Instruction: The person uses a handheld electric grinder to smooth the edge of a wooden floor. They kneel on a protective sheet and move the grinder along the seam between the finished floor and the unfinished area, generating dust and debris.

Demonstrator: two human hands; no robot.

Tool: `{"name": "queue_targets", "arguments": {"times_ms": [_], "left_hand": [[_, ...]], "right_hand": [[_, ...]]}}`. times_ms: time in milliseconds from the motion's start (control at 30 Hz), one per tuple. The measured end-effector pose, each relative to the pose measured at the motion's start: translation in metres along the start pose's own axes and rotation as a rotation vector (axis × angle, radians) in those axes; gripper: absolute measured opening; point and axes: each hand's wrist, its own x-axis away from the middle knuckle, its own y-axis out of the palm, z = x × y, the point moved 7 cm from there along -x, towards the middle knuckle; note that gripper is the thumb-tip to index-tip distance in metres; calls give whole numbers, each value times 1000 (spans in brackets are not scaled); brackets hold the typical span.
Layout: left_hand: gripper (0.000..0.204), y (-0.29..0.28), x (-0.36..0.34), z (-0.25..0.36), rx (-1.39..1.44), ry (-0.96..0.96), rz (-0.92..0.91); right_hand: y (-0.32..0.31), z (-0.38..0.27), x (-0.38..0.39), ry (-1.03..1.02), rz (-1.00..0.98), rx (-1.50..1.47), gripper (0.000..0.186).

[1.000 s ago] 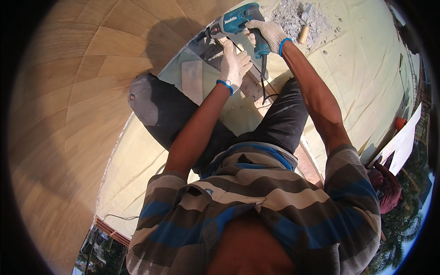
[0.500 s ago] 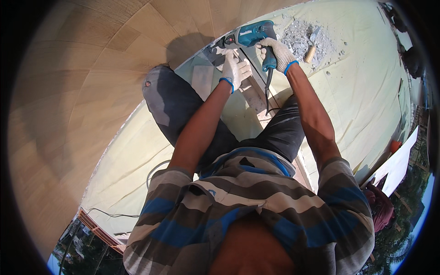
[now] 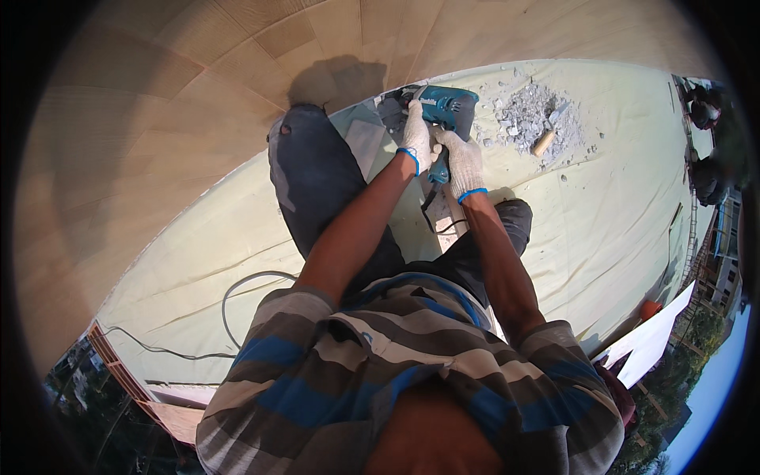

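A teal power drill (image 3: 448, 101) is in front of me at the far middle, its front end toward the tan wall. My right hand (image 3: 462, 160), in a white knit glove with a blue cuff, closes on its rear handle. My left hand (image 3: 417, 136), gloved the same way, is closed against the drill's front part, though its fingers are partly hidden. The drill's tip is near the grey block area at the wall's base and does not show clearly. A dark power cord (image 3: 430, 212) hangs down from the handle between my knees.
Right of the drill lies a heap of grey rubble (image 3: 529, 115) with a wooden-handled tool (image 3: 544, 142) on it. A tan tiled wall (image 3: 158, 158) curves along the left. Pale sheeting (image 3: 602, 206) covers the floor. A grey cable (image 3: 225, 305) loops at lower left.
My left hand has gone from open beside the drill to closed against its front part. Both hands and the drill are lower in view, and my right hand has moved left.
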Motion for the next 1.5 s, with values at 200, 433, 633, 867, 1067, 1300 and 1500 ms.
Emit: {"name": "queue_targets", "arguments": {"times_ms": [200,433,633,867,1067,1300,1500], "left_hand": [[79,4,13,8,-28,-39,-139],[78,37,58,2,79,104,-169],[82,33,30,-12,61,120,-262],[86,38,14,-3,102,166,-389],[82,63,27,8,188,145,-553],[75,54,23,1,157,172,-424],[87,33,2,-5,40,104,-300]], "right_hand": [[8,-15,10,56,-129,109,19],[0,-60,61,-68,-140,249,17],[-20,-50,47,-36,-219,223,22],[-27,-47,4,5,-267,174,23],[-40,-68,-24,105,-293,281,22],[-41,-43,-29,152,-283,224,21],[-35,-17,-25,139,-256,84,21]]}}
